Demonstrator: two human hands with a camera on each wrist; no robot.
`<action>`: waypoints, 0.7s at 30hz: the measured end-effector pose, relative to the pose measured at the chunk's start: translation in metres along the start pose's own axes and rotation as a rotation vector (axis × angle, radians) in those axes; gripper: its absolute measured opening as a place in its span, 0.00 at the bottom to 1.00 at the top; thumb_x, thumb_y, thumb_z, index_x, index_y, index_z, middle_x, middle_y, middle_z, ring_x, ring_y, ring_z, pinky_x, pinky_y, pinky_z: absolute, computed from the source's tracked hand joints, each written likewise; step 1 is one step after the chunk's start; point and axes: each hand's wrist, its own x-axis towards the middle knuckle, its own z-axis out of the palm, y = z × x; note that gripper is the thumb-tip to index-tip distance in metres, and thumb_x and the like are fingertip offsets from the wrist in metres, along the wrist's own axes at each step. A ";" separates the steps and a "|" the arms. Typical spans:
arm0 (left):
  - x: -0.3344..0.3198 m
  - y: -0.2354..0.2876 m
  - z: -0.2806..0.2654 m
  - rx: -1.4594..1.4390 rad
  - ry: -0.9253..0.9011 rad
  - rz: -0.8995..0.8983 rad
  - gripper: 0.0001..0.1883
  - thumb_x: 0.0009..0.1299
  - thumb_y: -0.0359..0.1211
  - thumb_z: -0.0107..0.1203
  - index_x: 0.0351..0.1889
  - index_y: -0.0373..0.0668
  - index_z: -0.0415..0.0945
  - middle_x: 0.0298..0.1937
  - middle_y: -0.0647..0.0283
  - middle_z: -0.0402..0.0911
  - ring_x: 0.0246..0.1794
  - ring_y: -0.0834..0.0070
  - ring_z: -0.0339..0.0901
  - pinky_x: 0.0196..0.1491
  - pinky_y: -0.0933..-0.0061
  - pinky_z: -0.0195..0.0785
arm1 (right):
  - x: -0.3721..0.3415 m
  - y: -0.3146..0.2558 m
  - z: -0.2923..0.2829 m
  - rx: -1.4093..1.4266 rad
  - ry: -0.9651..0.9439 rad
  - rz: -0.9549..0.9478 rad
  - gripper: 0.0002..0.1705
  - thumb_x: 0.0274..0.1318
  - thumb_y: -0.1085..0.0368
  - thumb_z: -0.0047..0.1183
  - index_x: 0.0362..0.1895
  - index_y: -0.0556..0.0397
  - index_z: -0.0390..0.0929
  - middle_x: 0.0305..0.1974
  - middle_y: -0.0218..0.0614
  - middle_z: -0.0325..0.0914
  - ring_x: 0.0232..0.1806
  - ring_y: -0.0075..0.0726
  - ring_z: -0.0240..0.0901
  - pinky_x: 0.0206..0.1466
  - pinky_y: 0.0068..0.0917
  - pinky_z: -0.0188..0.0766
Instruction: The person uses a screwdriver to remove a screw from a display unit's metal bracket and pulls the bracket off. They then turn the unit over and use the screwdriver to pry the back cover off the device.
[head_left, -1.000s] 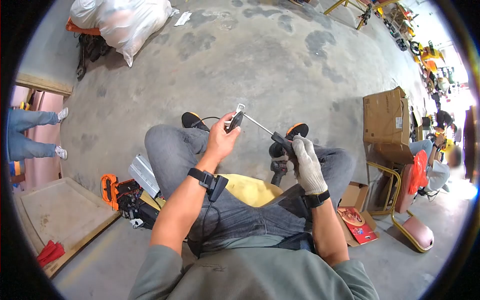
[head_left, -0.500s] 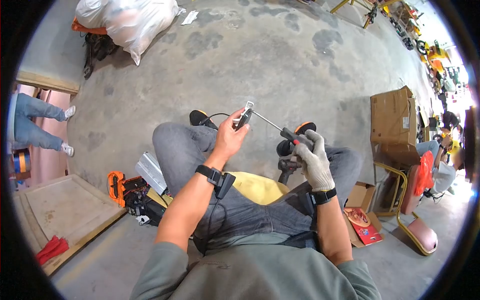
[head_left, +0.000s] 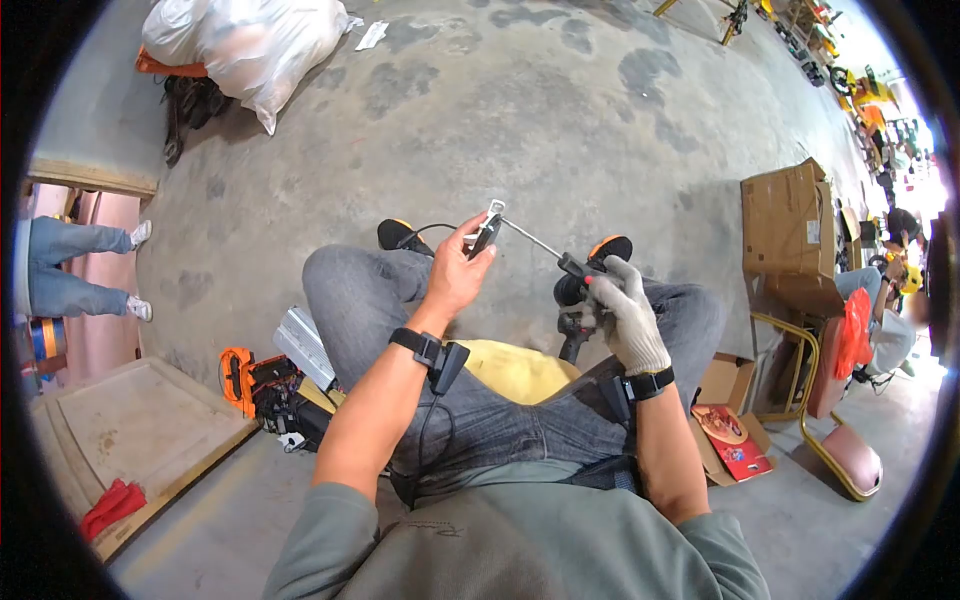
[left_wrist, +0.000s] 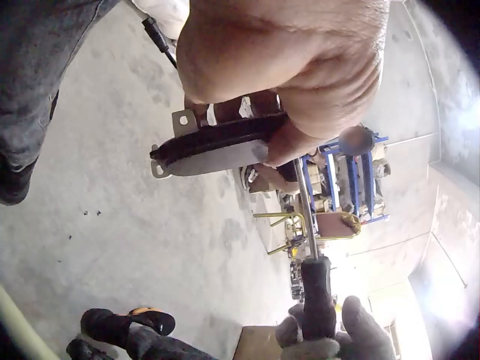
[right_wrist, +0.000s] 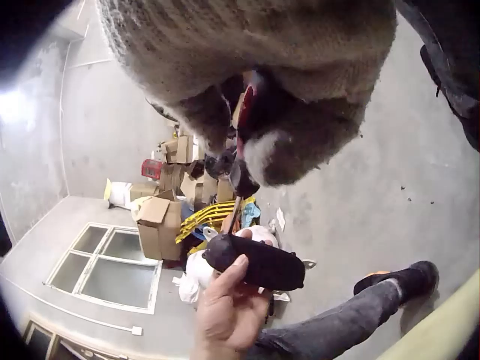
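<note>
- Far left, a red cloth [head_left: 113,507] lay on a wooden board [head_left: 160,425].
- Beside the left leg [head_left: 345,300] sat a silver case [head_left: 305,347], perhaps put there to be within easy reach.
- The bare left hand [head_left: 460,278] gripped a black oval part [head_left: 486,238], thumb on one side and curled fingers on the other, apparently to brace it against the tool.
- The screwdriver [head_left: 576,266] slanted across to the part's end; from where I stood, I couldn't tell whether its tip sat in anything.
- A drill [head_left: 573,334] rested between the legs, seemingly kept handy.
- The gloved right hand [head_left: 632,325] had its fingers wrapped round the screwdriver's handle, probably for a firmer hold.
- Far right stood a cardboard box [head_left: 783,225].
</note>
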 end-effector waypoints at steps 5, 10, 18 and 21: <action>0.000 0.001 0.000 0.046 0.009 0.004 0.27 0.69 0.25 0.60 0.68 0.44 0.74 0.37 0.66 0.82 0.33 0.83 0.75 0.41 0.76 0.71 | -0.007 -0.020 0.005 0.099 -0.074 0.042 0.27 0.69 0.57 0.52 0.63 0.60 0.62 0.34 0.39 0.75 0.25 0.25 0.70 0.29 0.25 0.71; -0.002 0.011 -0.001 0.048 -0.009 -0.062 0.27 0.70 0.24 0.61 0.69 0.41 0.72 0.42 0.71 0.79 0.39 0.86 0.72 0.45 0.80 0.69 | 0.001 0.004 0.008 0.092 0.011 -0.071 0.28 0.68 0.60 0.53 0.65 0.60 0.60 0.38 0.40 0.73 0.29 0.26 0.72 0.30 0.27 0.73; -0.001 0.011 -0.002 0.091 -0.060 -0.088 0.29 0.71 0.23 0.59 0.71 0.43 0.71 0.42 0.72 0.78 0.38 0.86 0.71 0.43 0.80 0.69 | 0.000 -0.007 0.002 0.184 -0.097 0.103 0.32 0.66 0.63 0.54 0.68 0.62 0.58 0.39 0.40 0.73 0.29 0.27 0.70 0.31 0.26 0.72; -0.001 0.005 -0.001 0.085 -0.035 -0.068 0.29 0.71 0.24 0.60 0.71 0.43 0.70 0.41 0.72 0.78 0.38 0.86 0.71 0.43 0.80 0.69 | -0.001 0.001 0.011 0.105 -0.012 -0.041 0.30 0.69 0.60 0.52 0.68 0.62 0.59 0.37 0.39 0.73 0.26 0.24 0.69 0.28 0.22 0.70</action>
